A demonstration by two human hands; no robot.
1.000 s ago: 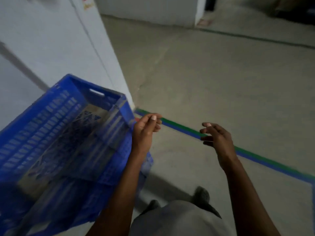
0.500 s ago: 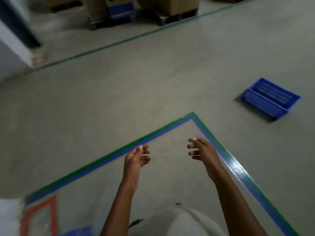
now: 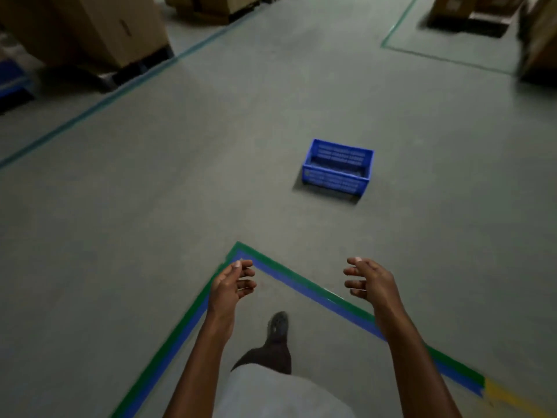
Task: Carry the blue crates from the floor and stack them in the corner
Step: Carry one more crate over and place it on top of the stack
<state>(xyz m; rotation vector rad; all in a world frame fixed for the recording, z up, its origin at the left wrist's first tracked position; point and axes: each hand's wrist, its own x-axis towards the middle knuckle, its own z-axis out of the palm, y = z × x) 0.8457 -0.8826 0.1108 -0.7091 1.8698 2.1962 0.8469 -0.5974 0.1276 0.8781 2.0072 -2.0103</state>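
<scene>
One blue slatted crate [image 3: 338, 171] stands upright and empty on the grey floor, ahead of me and a little to the right. My left hand [image 3: 232, 285] and my right hand [image 3: 369, 280] are held out in front of me at waist height, fingers loosely curled, holding nothing. Both hands are well short of the crate. They hover over the corner of a green and blue floor tape line [image 3: 241, 251]. My foot [image 3: 278, 325] steps forward between them.
Large cardboard boxes on a pallet [image 3: 90, 28] stand at the far left behind a teal floor line [image 3: 126, 89]. More boxes and a pallet [image 3: 470, 13] sit at the far right inside another taped area. A blue object [image 3: 12, 76] shows at the left edge.
The view has swung away from the stacked crate by the white wall toward the open floor. The lone crate moved from the right edge to ahead of me. Both hands stay empty.
</scene>
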